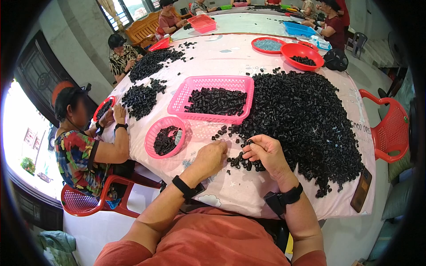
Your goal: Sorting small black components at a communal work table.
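My right hand (268, 153) is closed in a pinch on a small black plastic part (250, 142), at the near left edge of a large heap of black plastic parts (306, 119). To its left my left hand (213, 156) rests low over the table with its fingers curled inward. Whatever those fingers hold, if anything, is hidden. A few loose black parts (220, 132) lie just beyond the left hand. Past them stands a pink rectangular basket (177, 101) with black pieces inside. A round pink basket (151, 141), also holding black pieces, sits left of my left hand.
Small clear pieces (187, 163) lie on the pale pink tablecloth (208, 55) beside my left forearm. A phone (361, 189) lies at the right edge. Farther off are red bowls (290, 48) and other black piles (148, 64). A person (91, 142) works at the left; others sit beyond.
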{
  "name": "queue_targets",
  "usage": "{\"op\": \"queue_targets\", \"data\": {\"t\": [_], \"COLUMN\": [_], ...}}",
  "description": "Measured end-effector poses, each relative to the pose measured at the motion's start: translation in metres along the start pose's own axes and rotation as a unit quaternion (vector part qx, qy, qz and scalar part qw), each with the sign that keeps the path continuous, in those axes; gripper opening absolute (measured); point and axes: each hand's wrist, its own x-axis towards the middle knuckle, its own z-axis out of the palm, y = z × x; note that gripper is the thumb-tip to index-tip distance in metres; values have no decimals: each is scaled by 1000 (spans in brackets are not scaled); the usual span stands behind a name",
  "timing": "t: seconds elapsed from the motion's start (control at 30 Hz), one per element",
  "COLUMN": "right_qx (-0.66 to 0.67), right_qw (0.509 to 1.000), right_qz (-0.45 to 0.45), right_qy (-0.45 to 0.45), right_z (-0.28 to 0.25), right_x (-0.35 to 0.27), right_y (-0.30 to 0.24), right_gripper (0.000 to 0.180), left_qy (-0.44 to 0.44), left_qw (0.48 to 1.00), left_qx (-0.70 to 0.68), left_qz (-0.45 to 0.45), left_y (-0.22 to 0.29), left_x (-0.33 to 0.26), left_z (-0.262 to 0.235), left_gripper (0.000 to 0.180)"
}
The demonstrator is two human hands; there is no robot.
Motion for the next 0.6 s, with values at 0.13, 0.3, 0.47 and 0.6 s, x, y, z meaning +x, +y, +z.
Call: {"op": "queue_targets", "data": {"t": [0.13, 0.3, 0.47, 0.6], "right_qx": [-8, -11, -24, -20], "right_qw": [1000, 1000, 1000, 1000], "right_qz": [-1, -2, 5, -6], "right_qy": [-7, -3, -6, -14], "right_z": [-1, 0, 0, 0], "right_x": [0, -1, -1, -2], "right_y": [-1, -1, -2, 0], "right_gripper": [19, 18, 20, 18], "left_qy": [51, -5, -13, 21], "left_qw": [998, 996, 996, 991], "left_qx": [-38, -62, -74, -129], "left_qz": [-6, 71, 57, 28], "left_y": [8, 9, 8, 16], "left_x": [-3, -6, -3, 4], "left_z": [-4, -2, 0, -4], "left_gripper": [13, 18, 17, 12]}}
